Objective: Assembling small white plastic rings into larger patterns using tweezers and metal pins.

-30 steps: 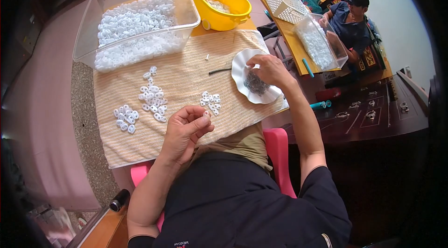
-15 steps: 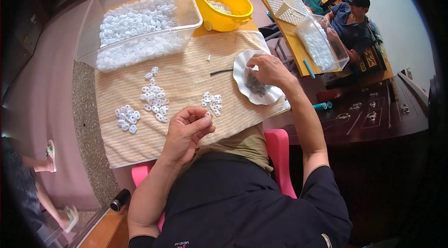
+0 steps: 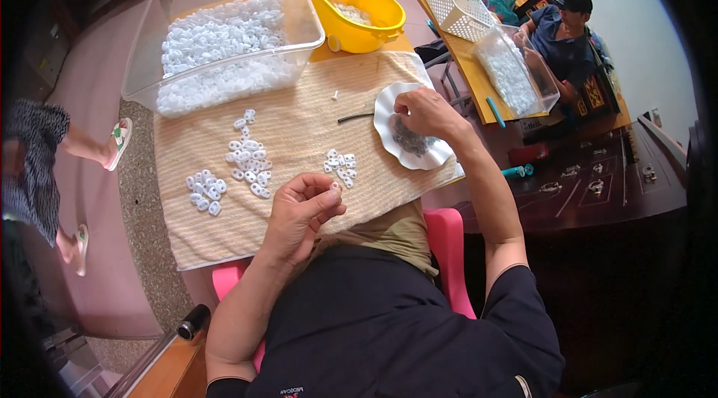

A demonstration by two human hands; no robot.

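Left hand (image 3: 303, 211) pinches a small white piece (image 3: 336, 186) by the towel's (image 3: 295, 125) near edge; right hand (image 3: 426, 112), hold unclear, apparently picks dark bits (image 3: 411, 144) from the scalloped plate (image 3: 382, 115) at its right edge; separating one calls for fingertip precision.

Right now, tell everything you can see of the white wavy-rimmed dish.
The white dish is shallow, with a wavy rim, perhaps plastic or ceramic. It sits upright on the striped cloth, near the cloth's right edge, holding fine grey pieces. The right hand is over it, hiding part; a dark stick ends at its left rim. Contact with either is unclear.
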